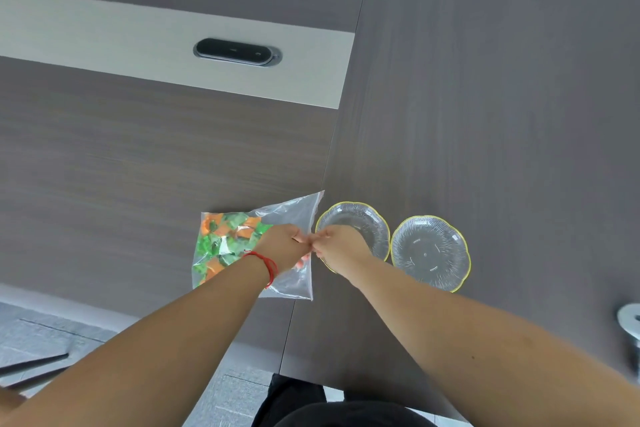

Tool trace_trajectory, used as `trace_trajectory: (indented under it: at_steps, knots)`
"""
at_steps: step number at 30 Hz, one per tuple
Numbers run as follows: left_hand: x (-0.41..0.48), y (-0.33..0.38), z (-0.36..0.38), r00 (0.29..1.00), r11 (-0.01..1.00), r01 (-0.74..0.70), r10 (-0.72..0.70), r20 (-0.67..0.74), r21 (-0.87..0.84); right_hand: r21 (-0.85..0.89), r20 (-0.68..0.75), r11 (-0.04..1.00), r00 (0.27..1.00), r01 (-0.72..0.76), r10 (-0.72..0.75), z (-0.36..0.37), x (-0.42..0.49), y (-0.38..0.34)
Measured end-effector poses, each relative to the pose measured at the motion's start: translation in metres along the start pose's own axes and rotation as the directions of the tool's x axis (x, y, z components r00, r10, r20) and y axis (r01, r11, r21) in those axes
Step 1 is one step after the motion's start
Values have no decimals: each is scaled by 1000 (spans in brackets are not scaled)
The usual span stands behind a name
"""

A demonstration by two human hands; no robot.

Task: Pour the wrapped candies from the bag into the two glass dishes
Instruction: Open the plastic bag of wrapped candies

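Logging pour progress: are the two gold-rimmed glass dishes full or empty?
Both empty. The right gold-rimmed glass dish shows bare ribbed glass; the left one, partly covered by the right hand, shows none.

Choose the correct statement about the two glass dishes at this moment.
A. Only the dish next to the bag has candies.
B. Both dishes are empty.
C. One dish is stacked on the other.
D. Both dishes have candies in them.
B: both glass dishes show bare ribbed glass side by side, and the candies are all inside the bag, whose edge both hands pinch.
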State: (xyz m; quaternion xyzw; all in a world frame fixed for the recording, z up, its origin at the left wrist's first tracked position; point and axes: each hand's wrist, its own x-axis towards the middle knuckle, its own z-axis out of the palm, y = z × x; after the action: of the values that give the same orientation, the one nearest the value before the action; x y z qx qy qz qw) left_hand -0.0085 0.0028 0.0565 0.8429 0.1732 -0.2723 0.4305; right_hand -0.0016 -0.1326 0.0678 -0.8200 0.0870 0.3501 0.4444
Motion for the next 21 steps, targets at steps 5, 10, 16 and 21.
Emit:
trace_trajectory:
  at_steps: [5,10,16,21]
  knots:
    - [-5,7,-9,997,1000,12,-13,82,8,9,67,995,993,-98,98,-7,-3,-13]
    - [-14,10,-16,992,1000,-4,8,124,-31,22,71,996,994,-90,89,-11,-10,-17]
    - [-24,1,-27,988,978,-13,45,150,-209,178,135,984,991,-14,-10,-15,-21,-19]
    - [-28,-2,-33,978,912,78,8,208,-403,200,125,980,992,5,-30,-8,-18,-25]
